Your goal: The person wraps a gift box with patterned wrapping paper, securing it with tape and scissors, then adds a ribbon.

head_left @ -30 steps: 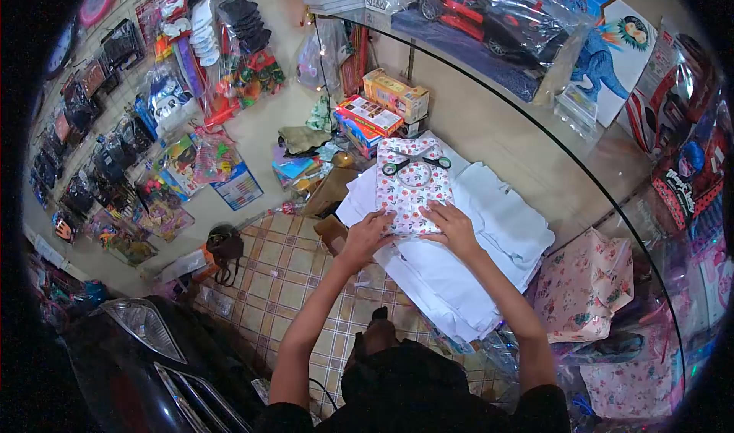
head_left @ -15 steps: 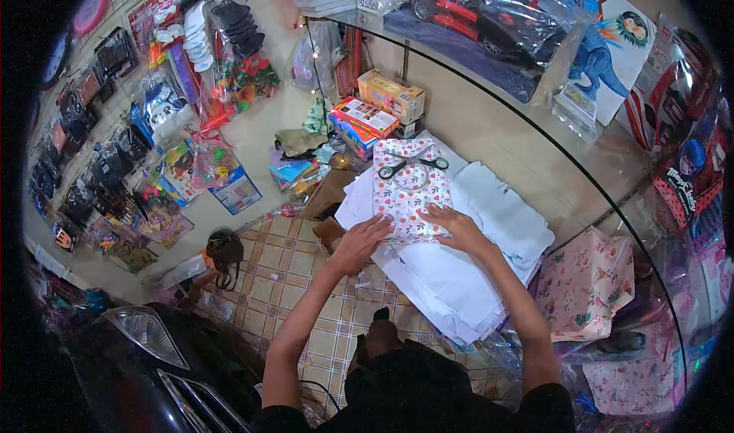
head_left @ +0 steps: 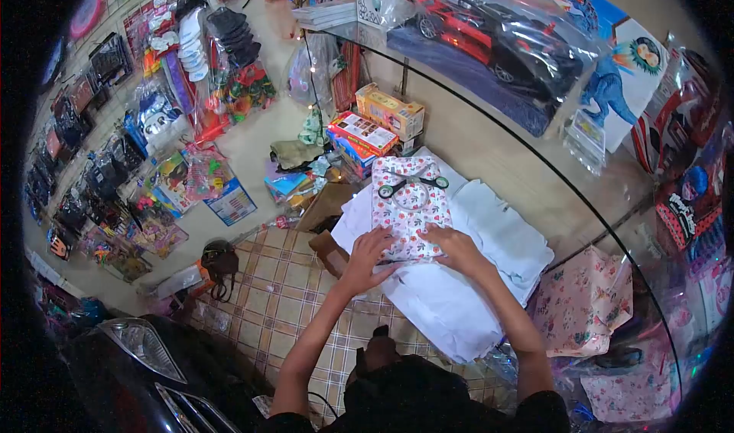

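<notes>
A flat parcel in floral wrapping paper (head_left: pixel 413 223) lies on a stack of white sheets (head_left: pixel 443 303). My left hand (head_left: pixel 370 262) rests on its near left corner, fingers flat and thumb stretched along the near edge. On the near right corner lies my right hand (head_left: pixel 456 249), its fingers extended over the paper. Neither hand is wrapped round anything. Black-handled scissors (head_left: pixel 392 190) sit on the far part of the parcel, beside a roll of clear tape (head_left: pixel 414 197).
Colourful boxes (head_left: pixel 363 133) stand behind the stack. A glass shelf (head_left: pixel 489 104) overhangs at right, carrying a packaged toy car (head_left: pixel 497 39). Floral paper (head_left: pixel 585 303) lies at lower right. A motorbike (head_left: pixel 145 345) is at lower left, and packaged goods (head_left: pixel 115 158) hang on the left wall.
The view has tilted slightly, so the parcel and stack appear lower. Both hands stay at the parcel's near corners; the left thumb now stretches along the near edge.
</notes>
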Demonstrator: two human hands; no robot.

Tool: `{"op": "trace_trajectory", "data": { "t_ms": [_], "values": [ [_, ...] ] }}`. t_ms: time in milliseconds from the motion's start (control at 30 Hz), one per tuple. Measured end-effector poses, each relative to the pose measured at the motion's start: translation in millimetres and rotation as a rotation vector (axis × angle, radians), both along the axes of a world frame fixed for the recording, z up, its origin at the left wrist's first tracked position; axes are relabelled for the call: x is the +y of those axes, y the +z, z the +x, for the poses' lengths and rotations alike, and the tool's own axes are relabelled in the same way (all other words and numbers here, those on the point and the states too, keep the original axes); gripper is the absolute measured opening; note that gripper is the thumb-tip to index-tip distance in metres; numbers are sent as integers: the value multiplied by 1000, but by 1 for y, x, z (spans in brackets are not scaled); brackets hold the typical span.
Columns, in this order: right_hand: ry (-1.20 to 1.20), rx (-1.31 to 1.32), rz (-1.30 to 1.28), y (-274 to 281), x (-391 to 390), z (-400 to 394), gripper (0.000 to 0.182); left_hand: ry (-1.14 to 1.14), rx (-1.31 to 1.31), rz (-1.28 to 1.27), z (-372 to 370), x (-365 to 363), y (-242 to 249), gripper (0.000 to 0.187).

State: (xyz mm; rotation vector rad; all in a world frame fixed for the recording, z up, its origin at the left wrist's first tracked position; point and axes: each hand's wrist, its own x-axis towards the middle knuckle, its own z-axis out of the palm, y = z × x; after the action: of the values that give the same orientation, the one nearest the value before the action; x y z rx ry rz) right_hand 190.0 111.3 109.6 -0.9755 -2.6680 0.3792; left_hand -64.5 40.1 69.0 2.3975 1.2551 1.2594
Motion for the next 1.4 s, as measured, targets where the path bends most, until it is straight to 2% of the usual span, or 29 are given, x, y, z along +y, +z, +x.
{"op": "trace_trajectory", "data": {
  "t_ms": [67, 167, 200, 300, 333, 433, 467, 567, 633, 800, 900, 1000, 1100, 1200, 1300, 1333, 1400],
  "values": [
    [-23, -81, 11, 2, 2, -6, 60, 32, 131, 25, 2, 12, -1, 52],
    [-18, -217, -5, 35, 2, -20, 57, -32, 108, -3, 5, 29, -1, 54],
    [15, -263, -94, 47, 11, -24, 52, -41, 67, 9, 6, 29, 12, 54],
    [-216, -93, -237, 61, 49, -43, 39, -17, -98, -31, 3, 37, 19, 52],
    [-281, 95, -175, 52, 64, -47, 37, 21, -150, -21, 2, 39, 23, 48],
    [-363, 271, 204, 30, 103, -48, 26, 135, -221, 37, -8, 57, 9, 41],
    [-345, 344, 165, 10, 120, -44, 23, 177, -234, 30, -12, 64, 2, 37],
    [-272, 331, 77, 1, 133, -35, 24, 297, -244, -2, -17, 80, -3, 29],
    [-262, 276, 125, 3, 130, -33, 22, 388, -208, -33, -12, 84, 13, 25],
    [-270, 271, 120, -10, 137, -34, 18, 526, -80, -5, 9, 103, 15, 29],
    [-359, 185, -26, -11, 139, -34, 23, 549, -98, -2, 11, 111, 12, 30],
    [-350, 381, -150, -7, 136, -32, 23, 481, -166, -39, 11, 113, 12, 20],
    [-382, 508, -246, -2, 139, -29, 22, 482, -108, -55, 10, 117, 16, 21],
    [-423, 464, -88, -7, 147, -25, 20, 384, -370, -89, 11, 125, 10, 23],
    [-468, 299, 229, -10, 140, -30, 20, 275, -555, -137, 6, 119, 18, 25],
    [-495, 293, 145, -5, 131, -34, 18, 247, -588, -71, 2, 117, 19, 22],
    [-460, 224, 186, -9, 121, -39, 18, 285, -718, -111, -1, 109, 31, 22]
  ]
}}
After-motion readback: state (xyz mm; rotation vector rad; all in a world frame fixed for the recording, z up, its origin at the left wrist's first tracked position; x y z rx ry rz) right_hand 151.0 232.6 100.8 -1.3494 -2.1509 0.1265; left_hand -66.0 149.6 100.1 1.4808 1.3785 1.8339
